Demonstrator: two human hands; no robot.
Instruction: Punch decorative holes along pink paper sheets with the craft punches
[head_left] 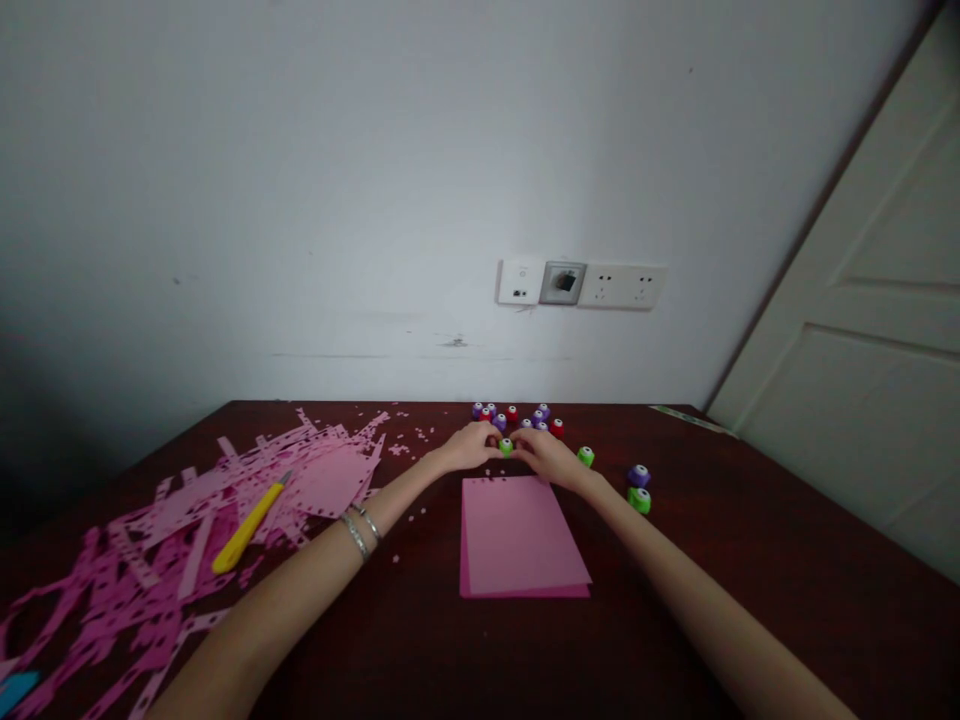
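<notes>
Both my hands meet at the far side of a dark table (720,590), just beyond a small stack of pink paper sheets (517,540). My left hand (469,447) and my right hand (546,456) have their fingers curled round a small green paper punch (506,447) between them. The punch sits at the far edge of the pink stack. Bracelets ring my left wrist.
A cluster of purple and red punches (517,416) stands behind my hands. More green and purple punches (638,487) lie to the right. Pink paper strips and scraps (150,560) cover the left, with a yellow utility knife (247,525) on them. Wall sockets (581,284) and a door (877,380) are beyond.
</notes>
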